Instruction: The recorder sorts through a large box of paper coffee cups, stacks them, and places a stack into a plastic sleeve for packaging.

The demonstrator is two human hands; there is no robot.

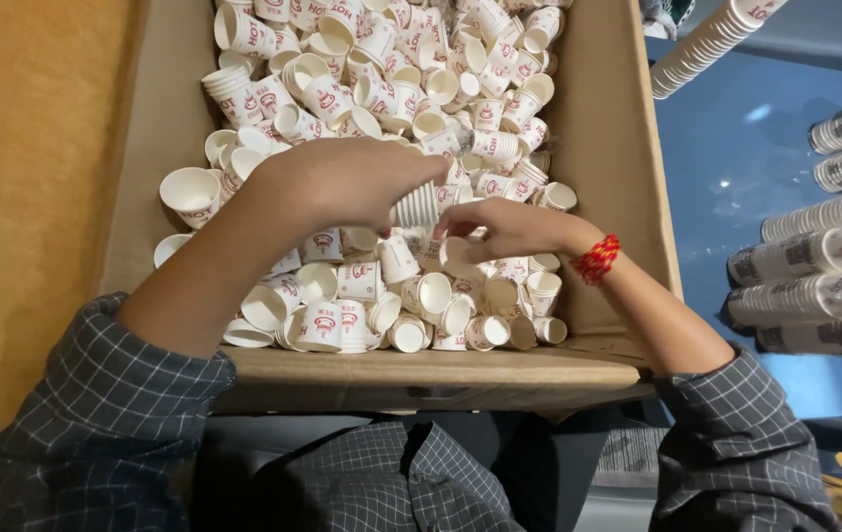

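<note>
Cups [391, 79], small white paper ones with red print, heaped loose in an open cardboard box [608, 148]. Left hand [342, 182] over the heap, grip clamped on a short nested stack of cups [417, 207], held level so its open end faced the other hand. Right hand [500, 229], red thread band [597, 258] at the wrist, fingers pinched on a single cup [455, 258] just beside the stack. Long finished stacks [820, 251] laid in rows on the blue table [726, 167], well apart.

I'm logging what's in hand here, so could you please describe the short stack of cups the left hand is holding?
The stack of cups is a short nest of small white paper cups with ribbed-looking rims, lying sideways above the loose cups in the cardboard box. The left hand grips one end; the right hand is just beside its open end.
</note>
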